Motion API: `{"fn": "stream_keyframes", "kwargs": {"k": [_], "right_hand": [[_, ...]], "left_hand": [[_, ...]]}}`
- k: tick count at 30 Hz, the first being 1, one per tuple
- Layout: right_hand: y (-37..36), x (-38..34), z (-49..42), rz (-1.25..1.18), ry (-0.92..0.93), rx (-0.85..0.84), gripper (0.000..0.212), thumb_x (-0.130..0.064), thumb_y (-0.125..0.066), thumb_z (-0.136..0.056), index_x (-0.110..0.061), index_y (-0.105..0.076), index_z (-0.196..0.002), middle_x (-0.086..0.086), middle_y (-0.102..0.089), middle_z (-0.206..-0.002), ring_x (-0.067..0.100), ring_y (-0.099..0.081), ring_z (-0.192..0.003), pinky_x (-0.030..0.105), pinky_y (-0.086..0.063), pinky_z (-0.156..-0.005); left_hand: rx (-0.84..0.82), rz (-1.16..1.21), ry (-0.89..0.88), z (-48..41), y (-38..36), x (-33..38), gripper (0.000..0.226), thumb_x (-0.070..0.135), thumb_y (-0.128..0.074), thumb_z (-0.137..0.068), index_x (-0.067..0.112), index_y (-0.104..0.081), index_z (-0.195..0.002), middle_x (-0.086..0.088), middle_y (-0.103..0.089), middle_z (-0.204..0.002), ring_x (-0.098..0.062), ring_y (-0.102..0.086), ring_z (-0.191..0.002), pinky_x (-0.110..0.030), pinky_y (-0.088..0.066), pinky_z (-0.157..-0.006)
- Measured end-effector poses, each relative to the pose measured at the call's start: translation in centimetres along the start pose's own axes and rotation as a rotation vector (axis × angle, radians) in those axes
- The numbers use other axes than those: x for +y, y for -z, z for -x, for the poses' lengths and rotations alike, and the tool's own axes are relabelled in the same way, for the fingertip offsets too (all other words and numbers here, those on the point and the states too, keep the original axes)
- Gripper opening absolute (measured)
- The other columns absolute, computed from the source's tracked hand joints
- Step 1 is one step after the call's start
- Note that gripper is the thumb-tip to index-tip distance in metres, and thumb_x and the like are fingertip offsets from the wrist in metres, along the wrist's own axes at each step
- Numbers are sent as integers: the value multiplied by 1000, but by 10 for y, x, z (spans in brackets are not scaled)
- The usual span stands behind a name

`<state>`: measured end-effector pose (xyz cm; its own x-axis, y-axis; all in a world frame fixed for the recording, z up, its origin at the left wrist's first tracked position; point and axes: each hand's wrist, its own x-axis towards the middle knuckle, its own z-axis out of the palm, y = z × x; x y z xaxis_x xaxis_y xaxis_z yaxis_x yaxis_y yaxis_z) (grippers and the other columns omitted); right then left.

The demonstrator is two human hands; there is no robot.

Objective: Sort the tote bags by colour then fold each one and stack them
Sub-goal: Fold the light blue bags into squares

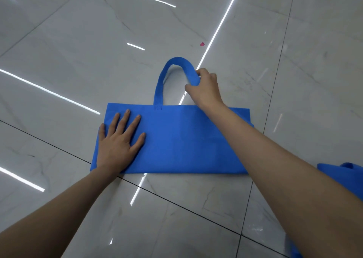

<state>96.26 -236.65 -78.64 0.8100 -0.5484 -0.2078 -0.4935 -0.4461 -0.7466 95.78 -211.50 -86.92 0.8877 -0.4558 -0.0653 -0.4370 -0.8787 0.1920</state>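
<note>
One blue tote bag; stamp unreadable

Left hand flat on blue tote bag; right hand grips its handle.

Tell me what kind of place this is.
Indoors, working on a floor; the building type is unclear. Cues: large glossy marble-look tiles with dark joints, strip-light reflections across them, and the blue tote bag spread flat on the tiles.
</note>
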Motion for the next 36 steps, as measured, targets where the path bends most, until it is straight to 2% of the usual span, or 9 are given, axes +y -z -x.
{"fn": "stream_keyframes", "kwargs": {"k": [4, 10, 14, 17, 21, 24, 28, 31, 36], "right_hand": [[-7, 16, 10, 356, -209, -110, 70, -46, -69, -81, -11, -34, -130, 9, -47, -122, 30, -55, -103, 38, -45, -82], [-19, 22, -2, 210, -369, 3, 39, -33, -62, -85, -9, -49, -113, 3, -62, -105, 23, -58, -91, 34, -44, -81], [-17, 19, -5, 313, -370, -132, 38, -39, -68, -81, -16, -49, -105, 4, -54, -110, 28, -57, -101, 40, -45, -93], [-13, 20, -3, 423, -217, 25, 14, -24, -56, -86, -14, -49, -94, 5, -52, -107, 27, -51, -100, 36, -43, -87], [-5, 9, 20, -333, 47, 87, 15, -13, -55, -89, -16, -41, -90, 4, -58, -84, 14, -52, -72, 18, -41, -59], [14, -4, 40, -587, 192, 53, 41, -5, -59, -87, -22, -38, -117, 0, -59, -81, 4, -54, -71, 11, -43, -66], [27, 7, 79, -261, 416, -13, 58, 7, -54, -77, -17, -47, -130, -8, -56, -91, 4, -53, -81, 16, -44, -76], [2, 52, 117, 243, 691, 109, 46, 2, -49, -66, -7, -64, -109, 4, -63, -98, 24, -52, -99, 39, -47, -87], [-52, 113, 162, 438, 456, 159, 52, 11, -67, -67, -12, -65, -114, 12, -56, -130, 29, -35, -129, 41, -47, -95]], "left_hand": [[-1, -5, 1, 0, 1, 1, 68, 65, -10, -86, 38, -20, -147, 7, -15, -157, -18, -9, -144, -46, -3, -115], [3, 7, -9, 0, 1, 0, 67, 65, -11, -86, 38, -22, -147, 8, -16, -157, -18, -10, -144, -47, -4, -115], [8, 5, -9, -1, 1, 0, 67, 65, -11, -86, 37, -22, -146, 7, -17, -156, -18, -10, -144, -47, -5, -115], [2, 0, -7, 0, 0, -1, 66, 65, -11, -87, 38, -21, -146, 8, -16, -157, -17, -9, -144, -47, -3, -115], [-8, 0, -1, 0, 1, 0, 67, 65, -10, -86, 38, -21, -146, 8, -15, -157, -17, -8, -144, -45, -2, -115], [-13, -11, 0, 0, 1, 0, 67, 66, -9, -85, 40, -19, -146, 9, -14, -157, -17, -7, -144, -45, -1, -114], [-47, -9, 14, -2, 2, 0, 71, 68, -6, -82, 41, -18, -147, 8, -12, -157, -17, -7, -145, -45, -3, -114], [-89, 13, 34, -1, 6, 3, 71, 69, -5, -81, 43, -14, -146, 10, -7, -158, -16, -3, -145, -43, -2, -114], [-63, 141, 165, -16, 34, 19, 42, 45, -28, -98, 31, -47, -133, 2, -33, -149, -21, -25, -137, -43, -13, -110]]}}
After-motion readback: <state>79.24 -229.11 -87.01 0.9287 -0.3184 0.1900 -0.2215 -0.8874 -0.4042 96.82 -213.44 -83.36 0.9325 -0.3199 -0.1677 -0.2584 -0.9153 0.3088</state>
